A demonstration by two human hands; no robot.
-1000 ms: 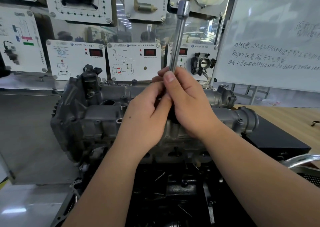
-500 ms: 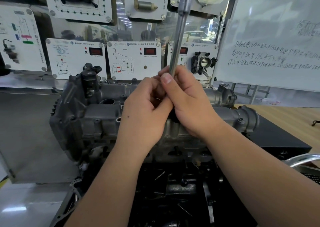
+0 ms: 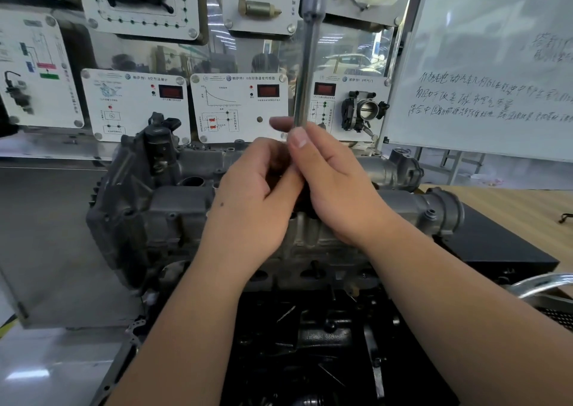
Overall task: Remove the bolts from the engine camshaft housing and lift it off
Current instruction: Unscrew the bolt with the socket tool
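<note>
The grey camshaft housing (image 3: 173, 207) lies across the top of the engine in the middle of the view. A long steel socket wrench (image 3: 307, 64) stands nearly upright over its middle, its lower end hidden behind my hands. My right hand (image 3: 335, 182) grips the shaft low down, thumb on the near side. My left hand (image 3: 257, 195) is curled against the tool just beside it, fingers blurred; what they pinch is hidden. No bolt heads can be made out under the hands.
Training panels with gauges (image 3: 238, 105) and a throttle body (image 3: 366, 111) stand behind the engine. A whiteboard (image 3: 483, 74) leans at the right over a wooden table (image 3: 511, 207). A black box (image 3: 496, 250) sits right of the engine; dark engine parts (image 3: 325, 343) lie below.
My left hand's fingers have shifted around the wrench shaft and blur now. The wrench top has tilted slightly. My right hand keeps its grip.
</note>
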